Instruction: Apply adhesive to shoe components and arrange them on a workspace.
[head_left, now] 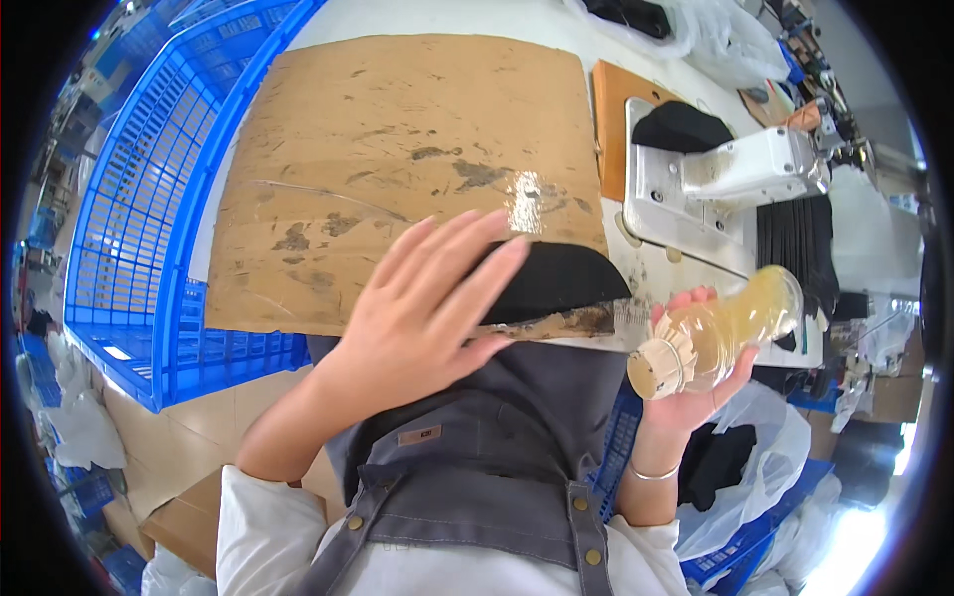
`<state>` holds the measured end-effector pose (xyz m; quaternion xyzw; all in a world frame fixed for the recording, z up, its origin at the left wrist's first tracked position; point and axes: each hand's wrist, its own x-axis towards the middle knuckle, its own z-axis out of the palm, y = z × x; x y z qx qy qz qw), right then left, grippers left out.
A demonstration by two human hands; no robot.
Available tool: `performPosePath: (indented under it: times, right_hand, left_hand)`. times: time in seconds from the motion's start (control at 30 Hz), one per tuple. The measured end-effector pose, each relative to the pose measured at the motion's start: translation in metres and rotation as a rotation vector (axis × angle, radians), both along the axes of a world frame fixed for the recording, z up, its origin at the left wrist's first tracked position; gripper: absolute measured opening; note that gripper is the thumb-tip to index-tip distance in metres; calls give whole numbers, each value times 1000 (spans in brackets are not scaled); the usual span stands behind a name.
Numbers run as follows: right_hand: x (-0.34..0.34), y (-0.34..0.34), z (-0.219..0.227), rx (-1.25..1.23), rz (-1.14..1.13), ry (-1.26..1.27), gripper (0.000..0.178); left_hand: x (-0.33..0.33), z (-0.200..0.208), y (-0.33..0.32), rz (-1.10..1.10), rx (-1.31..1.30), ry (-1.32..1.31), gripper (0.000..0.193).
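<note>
A black fabric piece (561, 280) with one curved side lies at the near right edge of a stained cardboard sheet (397, 109). My left hand (422, 303) is over its left end, fingers outstretched and apart; the hand hides that end. Off the sheet's right corner, my right hand (678, 412) is wrapped round a clear plastic bottle (733, 328) holding a yellowish liquid. The bottle is tilted, its mouth toward the fabric. Tan covering material (656, 368) is bound over that mouth with a thin tie. A wet, shiny patch (525, 204) shows on the cardboard behind the fabric.
A white sewing machine (745, 171) stands at the right, with a black piece (681, 126) on its bed. Black strips (795, 253) hang beside it. A blue plastic crate (139, 199) borders the cardboard on the left. Below right is a clear plastic bag (770, 447) with black material.
</note>
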<state>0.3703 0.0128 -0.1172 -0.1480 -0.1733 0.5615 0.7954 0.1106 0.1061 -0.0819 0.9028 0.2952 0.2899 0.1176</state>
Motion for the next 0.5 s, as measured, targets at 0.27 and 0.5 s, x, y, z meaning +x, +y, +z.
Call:
performPosePath:
  times: [0.27, 0.5]
  right_hand:
    - [-50, 32, 54, -77, -361, -887, 73]
    - [-110, 74, 79, 148, -157, -1476, 79]
  left_hand:
    - [-37, -46, 1, -2, 160, -344, 27]
    - [-39, -56, 1, 16, 84, -393, 25]
